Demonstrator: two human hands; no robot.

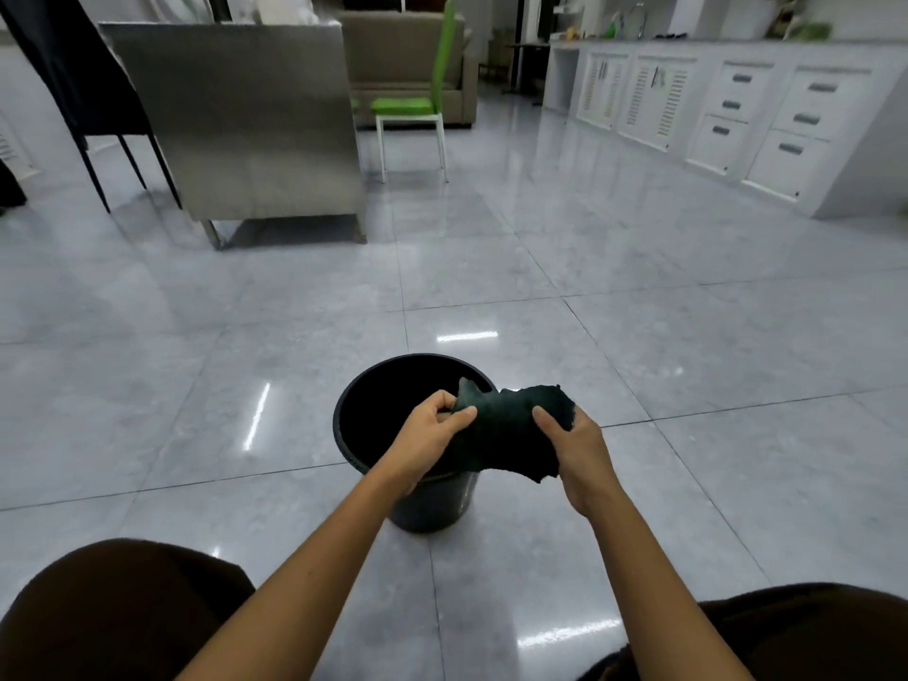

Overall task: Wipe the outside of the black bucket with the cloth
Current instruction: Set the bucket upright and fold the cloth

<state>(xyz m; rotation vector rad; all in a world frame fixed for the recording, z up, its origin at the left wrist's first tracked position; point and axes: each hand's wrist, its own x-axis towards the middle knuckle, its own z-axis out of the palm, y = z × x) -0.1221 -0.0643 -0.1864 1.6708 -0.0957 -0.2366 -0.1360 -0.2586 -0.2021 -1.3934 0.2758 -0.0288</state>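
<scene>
The black bucket (432, 503) stands upright on the grey tiled floor just in front of my knees, its open mouth facing up. A dark green cloth (506, 430) is stretched in the air above the bucket's right rim. My left hand (432, 430) pinches the cloth's left end over the bucket opening. My right hand (575, 444) grips the cloth's right end, just right of the rim. The cloth and my forearms hide the near right part of the rim.
A steel cabinet (245, 125) stands at the back left, beside a black chair (83, 90). A green chair (412, 105) and a beige sofa (408, 56) lie farther back. White drawer cabinets (737, 110) line the right wall. My knees (123, 611) frame the bottom.
</scene>
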